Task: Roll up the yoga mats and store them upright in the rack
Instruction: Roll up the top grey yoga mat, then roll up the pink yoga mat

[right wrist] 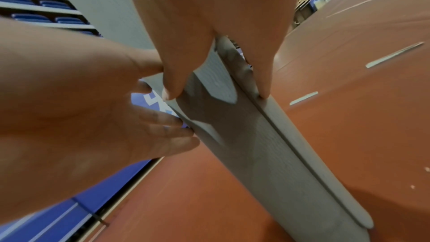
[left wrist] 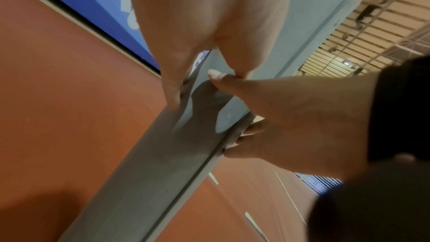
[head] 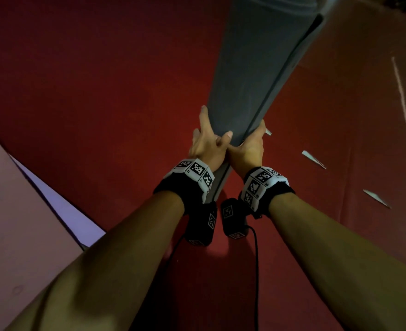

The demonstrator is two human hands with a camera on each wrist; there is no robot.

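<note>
A rolled grey yoga mat (head: 257,68) is held lengthwise in front of me, over the red floor. It looks wide at the top of the head view and narrows down between my wrists. My left hand (head: 209,139) grips its left side with the thumb across the front. My right hand (head: 249,149) grips the right side, fingers on the loose outer edge (head: 290,63). In the left wrist view the left hand (left wrist: 186,43) clasps the mat (left wrist: 151,172), the right hand (left wrist: 279,117) beside it. The right wrist view shows the right hand (right wrist: 209,43) on the mat (right wrist: 267,154), whose lower end hangs near the floor.
A pink sheet (head: 18,211) with a pale blue strip (head: 65,206) lies at the left on the red floor (head: 101,91). White line marks (head: 313,158) cross the floor at the right. A blue banner (left wrist: 93,6), a slatted wall (left wrist: 384,16) and blue seats (right wrist: 35,6) stand further off.
</note>
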